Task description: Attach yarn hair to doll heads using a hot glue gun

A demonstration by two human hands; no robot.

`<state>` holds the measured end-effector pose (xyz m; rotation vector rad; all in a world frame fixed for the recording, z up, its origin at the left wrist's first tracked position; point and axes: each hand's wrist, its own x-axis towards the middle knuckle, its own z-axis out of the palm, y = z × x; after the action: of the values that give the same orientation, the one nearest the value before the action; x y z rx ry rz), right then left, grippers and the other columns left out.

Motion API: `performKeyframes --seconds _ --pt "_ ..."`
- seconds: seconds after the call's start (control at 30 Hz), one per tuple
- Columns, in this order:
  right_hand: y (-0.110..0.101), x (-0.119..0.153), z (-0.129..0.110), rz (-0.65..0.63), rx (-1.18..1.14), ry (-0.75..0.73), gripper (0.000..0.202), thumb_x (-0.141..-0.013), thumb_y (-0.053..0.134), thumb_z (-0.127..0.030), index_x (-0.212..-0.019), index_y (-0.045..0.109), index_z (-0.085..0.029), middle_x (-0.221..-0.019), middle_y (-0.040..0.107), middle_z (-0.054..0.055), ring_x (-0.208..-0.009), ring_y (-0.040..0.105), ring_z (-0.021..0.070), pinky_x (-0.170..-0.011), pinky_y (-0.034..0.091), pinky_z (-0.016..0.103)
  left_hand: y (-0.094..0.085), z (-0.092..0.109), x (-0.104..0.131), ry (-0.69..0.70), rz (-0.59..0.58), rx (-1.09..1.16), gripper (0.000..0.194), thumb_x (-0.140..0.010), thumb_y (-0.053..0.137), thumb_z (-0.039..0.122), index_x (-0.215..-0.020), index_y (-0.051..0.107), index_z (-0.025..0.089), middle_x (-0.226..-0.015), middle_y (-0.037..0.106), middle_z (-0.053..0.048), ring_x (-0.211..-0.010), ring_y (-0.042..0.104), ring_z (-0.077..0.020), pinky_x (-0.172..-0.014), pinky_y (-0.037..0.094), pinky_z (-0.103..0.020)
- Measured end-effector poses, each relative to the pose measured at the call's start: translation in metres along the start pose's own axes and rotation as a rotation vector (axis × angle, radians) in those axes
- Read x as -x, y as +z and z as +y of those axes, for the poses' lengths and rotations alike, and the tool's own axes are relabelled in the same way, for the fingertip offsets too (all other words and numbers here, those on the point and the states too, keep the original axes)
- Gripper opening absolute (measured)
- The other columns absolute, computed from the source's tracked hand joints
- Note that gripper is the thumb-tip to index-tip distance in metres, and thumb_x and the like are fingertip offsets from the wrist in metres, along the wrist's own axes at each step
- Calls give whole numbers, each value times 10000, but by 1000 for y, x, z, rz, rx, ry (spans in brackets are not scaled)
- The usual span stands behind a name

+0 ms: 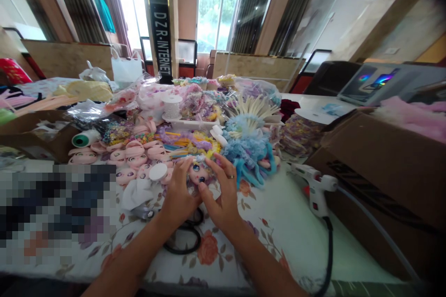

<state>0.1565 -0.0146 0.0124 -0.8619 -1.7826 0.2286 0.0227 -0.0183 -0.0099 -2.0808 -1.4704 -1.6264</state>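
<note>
A small doll head (198,174) with big blue eyes and pale trim on top is held upright between my two hands, above the flowered tablecloth. My left hand (179,190) has its fingers curved round the head's left side. On the other side my right hand (223,190) grips it, thumb at the chin and fingers near the top; a ring shows on one finger. Several pink doll faces (135,158) lie just beyond my left hand. Black scissor handles (184,239) show beneath my wrists. Light blue trim (247,137) is piled beyond my right hand.
A white glue gun (315,185) with a black cord lies at the right, beside a large cardboard box (386,167). A white round lid (158,172) and crumpled white material (137,195) are left of my hands. Behind are a white spool (172,107), a thread cone (85,138) and another box (35,132).
</note>
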Motion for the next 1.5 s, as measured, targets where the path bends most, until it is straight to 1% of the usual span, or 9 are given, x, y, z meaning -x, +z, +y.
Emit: performKeyframes --seconds 0.13,0.27,0.37,0.53,0.87,1.07,1.23,1.37,1.5 --pt "0 -1 0 51 -2 18 465 -853 532 -260 -1308 439 -231 -1342 451 125 -1275 401 289 -1049 335 534 0 1 0 -15 -9 -1 641 -729 661 248 -1305 393 167 -1240 557 -156 -1188 534 -275 -986 463 -419" --pt "0 -1 1 -2 -17 28 446 -856 542 -269 -1294 459 -238 -1383 418 120 -1291 386 287 -1057 330 526 0 3 0 21 -39 29 625 -737 652 233 -1302 391 172 -1236 562 -151 -1190 536 -266 -996 457 -419" --pt "-1 -2 2 38 -64 57 455 -859 540 -271 -1303 444 -236 -1378 427 119 -1297 388 285 -1064 323 531 0 3 0 -18 -28 17 648 -714 678 234 -1295 398 165 -1238 563 -152 -1190 537 -269 -995 462 -416" --pt "-3 -3 4 127 -125 161 260 -887 507 -259 -1140 553 -224 -1277 513 106 -1220 472 259 -1025 376 504 -1 5 -2 -107 -6 -4 670 -666 694 204 -1274 416 157 -1219 578 -149 -1157 565 -275 -974 481 -421" --pt "-2 0 4 57 -53 91 380 -881 515 -237 -1261 526 -231 -1366 459 112 -1284 409 266 -1066 331 505 -1 5 -3 -180 -11 4 656 -680 709 276 -1262 429 160 -1220 587 -152 -1144 577 -287 -957 488 -442" --pt "-3 1 1 29 -29 17 394 -867 526 -223 -1261 520 -238 -1350 455 112 -1262 422 266 -1043 356 508 -2 3 -3 -232 -13 32 676 -669 724 328 -1258 436 167 -1221 589 -148 -1149 571 -301 -957 480 -467" --pt "-3 0 1 76 -45 63 369 -873 509 -226 -1242 516 -239 -1324 473 115 -1255 433 274 -1039 357 530 -2 4 -3 -264 -14 30 678 -661 734 319 -1254 440 175 -1220 589 -144 -1154 566 -306 -959 473 -476" --pt "-3 0 1 25 -27 40 381 -861 526 -229 -1241 526 -250 -1343 465 109 -1257 437 280 -1029 371 524 -3 5 -4 -271 -9 39 658 -668 726 326 -1244 446 174 -1219 591 -144 -1151 567 -308 -958 472 -481" --pt "-2 0 1 62 -30 58 403 -867 510 -226 -1270 502 -242 -1344 456 114 -1269 425 273 -1045 356 517 -3 5 -4 -302 -13 38 682 -651 737 316 -1248 440 174 -1232 585 -148 -1158 562 -313 -966 466 -483"
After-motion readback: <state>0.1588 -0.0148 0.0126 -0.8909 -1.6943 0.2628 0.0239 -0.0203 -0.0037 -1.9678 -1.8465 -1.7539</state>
